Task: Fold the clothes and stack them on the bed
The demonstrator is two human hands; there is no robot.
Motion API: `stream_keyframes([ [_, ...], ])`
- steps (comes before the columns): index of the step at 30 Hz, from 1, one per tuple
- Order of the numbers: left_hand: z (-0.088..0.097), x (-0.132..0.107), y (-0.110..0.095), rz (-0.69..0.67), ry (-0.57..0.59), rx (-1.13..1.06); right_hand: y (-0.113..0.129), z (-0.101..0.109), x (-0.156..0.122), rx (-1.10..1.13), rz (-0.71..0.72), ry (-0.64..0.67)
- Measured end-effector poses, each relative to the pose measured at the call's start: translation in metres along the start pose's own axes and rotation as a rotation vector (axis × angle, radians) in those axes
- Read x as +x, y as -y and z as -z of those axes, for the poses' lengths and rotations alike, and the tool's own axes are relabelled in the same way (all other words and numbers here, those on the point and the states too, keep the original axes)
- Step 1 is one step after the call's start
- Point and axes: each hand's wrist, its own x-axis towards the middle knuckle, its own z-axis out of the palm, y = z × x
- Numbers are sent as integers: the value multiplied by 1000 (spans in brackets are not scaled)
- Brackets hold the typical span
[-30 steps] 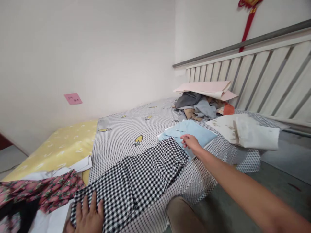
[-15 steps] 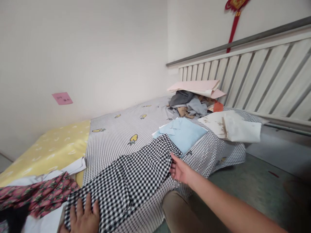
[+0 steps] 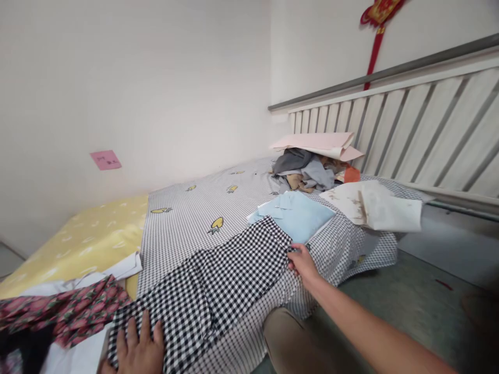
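Cloth (image 3: 234, 275) in black-and-white check lies stretched across the near side of a finely checked sheet (image 3: 179, 228) dotted with yellow motifs. The left hand (image 3: 138, 349) presses on its left end, palm down, fingers spread apart and gripping nothing. At the other end, the right hand (image 3: 304, 264) has thumb and fingers together, clamped on the cloth's near right corner. Blue fabric (image 3: 304, 215) lies just past that end, meeting its edge. Farther back, grey clothes (image 3: 312, 169) sit heaped beneath a folded pink board (image 3: 312, 139), with a stained white piece (image 3: 384, 208) near them, in front of the radiator (image 3: 417, 130). Beside the left hand lie floral fabric (image 3: 89, 311) and white fabric (image 3: 74, 356); beyond them spreads a yellow cover (image 3: 101, 226). A pink note (image 3: 106, 160) is on the wall (image 3: 156, 93), and a knee (image 3: 286, 332) shows below the cloth.
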Motion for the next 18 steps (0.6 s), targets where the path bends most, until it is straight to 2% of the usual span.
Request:
stream_keyframes([
  [4, 0, 0, -2, 15, 8, 32, 8, 12, 19, -164, 105, -90],
  [6, 1, 0, -5, 29, 3, 31, 13, 15, 29, -270, 163, -92],
  [13, 19, -7, -24, 124, -72, 44, 19, 10, 50, -616, 174, 51],
  [18, 31, -9, -31, 160, -25, 55, 32, 0, 52, -653, 303, 97],
])
